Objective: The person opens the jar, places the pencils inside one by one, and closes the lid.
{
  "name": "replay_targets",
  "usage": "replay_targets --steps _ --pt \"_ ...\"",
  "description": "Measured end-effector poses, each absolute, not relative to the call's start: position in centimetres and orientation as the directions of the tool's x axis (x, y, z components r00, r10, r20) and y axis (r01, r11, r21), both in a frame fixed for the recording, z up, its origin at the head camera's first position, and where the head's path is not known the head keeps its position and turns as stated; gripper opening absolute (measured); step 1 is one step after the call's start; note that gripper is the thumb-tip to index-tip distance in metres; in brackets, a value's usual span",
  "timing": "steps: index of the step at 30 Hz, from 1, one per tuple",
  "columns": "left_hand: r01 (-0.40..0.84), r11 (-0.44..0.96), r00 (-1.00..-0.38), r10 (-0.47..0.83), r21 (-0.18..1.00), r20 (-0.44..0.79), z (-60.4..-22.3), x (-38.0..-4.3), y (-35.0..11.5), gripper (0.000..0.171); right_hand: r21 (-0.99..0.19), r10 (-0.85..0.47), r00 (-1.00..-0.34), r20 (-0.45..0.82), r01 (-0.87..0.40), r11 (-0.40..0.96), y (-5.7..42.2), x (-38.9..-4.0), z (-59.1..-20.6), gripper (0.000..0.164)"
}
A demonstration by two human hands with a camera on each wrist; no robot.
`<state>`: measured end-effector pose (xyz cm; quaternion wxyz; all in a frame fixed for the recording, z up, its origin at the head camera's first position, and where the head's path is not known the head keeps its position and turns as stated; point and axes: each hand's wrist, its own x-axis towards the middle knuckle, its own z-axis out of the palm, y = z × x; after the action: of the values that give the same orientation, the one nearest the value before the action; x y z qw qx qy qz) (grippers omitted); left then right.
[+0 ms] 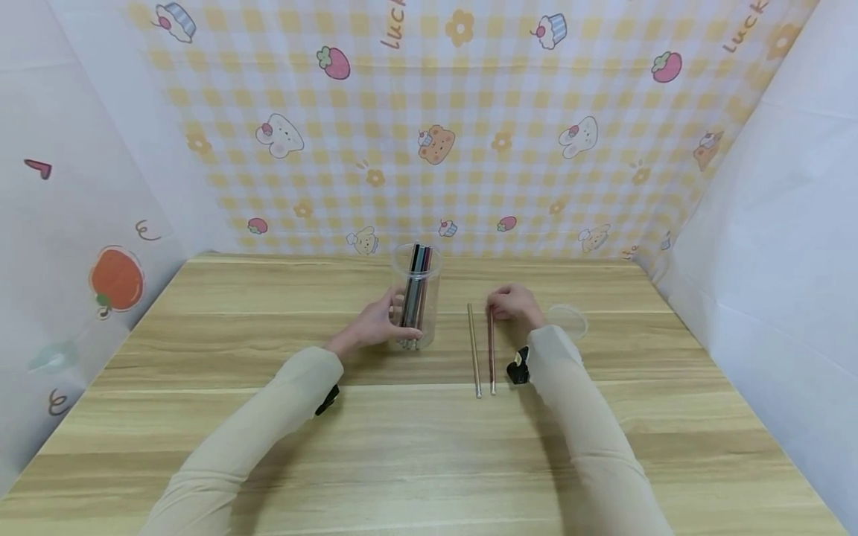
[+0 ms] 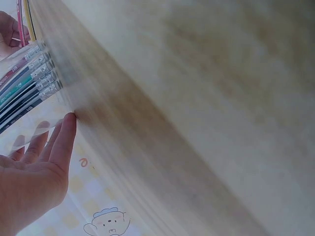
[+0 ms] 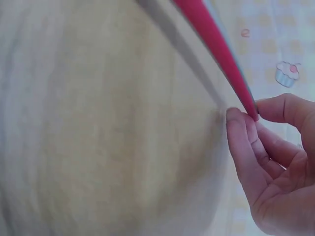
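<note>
A clear plastic cup [image 1: 432, 307] stands at the back middle of the table, holding several pencils [image 1: 415, 286] that lean inside it. My left hand [image 1: 375, 323] grips the cup from the left, thumb across its front. In the left wrist view, the eraser ends [image 2: 47, 78] of those pencils show at the cup's bottom. My right hand [image 1: 513, 302] pinches the far end of a red pencil [image 1: 492, 351] between thumb and fingertips. Left of it, a yellowish pencil [image 1: 474, 356] lies roughly parallel on the table, eraser end toward me.
Just right of my right hand lies a clear round lid [image 1: 585, 322], partly behind the wrist. The wooden table [image 1: 415, 461] ends at a yellow-checked backdrop [image 1: 375, 149], close behind the cup. White sheets hang at the left and right sides.
</note>
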<state>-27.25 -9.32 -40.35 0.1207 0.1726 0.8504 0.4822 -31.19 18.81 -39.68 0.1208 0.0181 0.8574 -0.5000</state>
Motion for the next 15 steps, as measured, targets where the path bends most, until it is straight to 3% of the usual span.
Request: replay_targets --steps 5,15 --pt "0.164 0.481 -0.915 0.401 0.861 -0.050 -40.3 -27.2 -9.3 0.090 -0.915 -0.096 -0.965 -0.242 0.194 0.355 19.5 -31.2 -38.9 0.033" --pt "0.171 0.484 -0.913 0.405 0.858 -0.046 -40.3 -27.2 -9.3 0.090 -0.961 -0.058 -0.979 -0.198 0.182 0.209 20.3 -31.6 -36.9 0.038"
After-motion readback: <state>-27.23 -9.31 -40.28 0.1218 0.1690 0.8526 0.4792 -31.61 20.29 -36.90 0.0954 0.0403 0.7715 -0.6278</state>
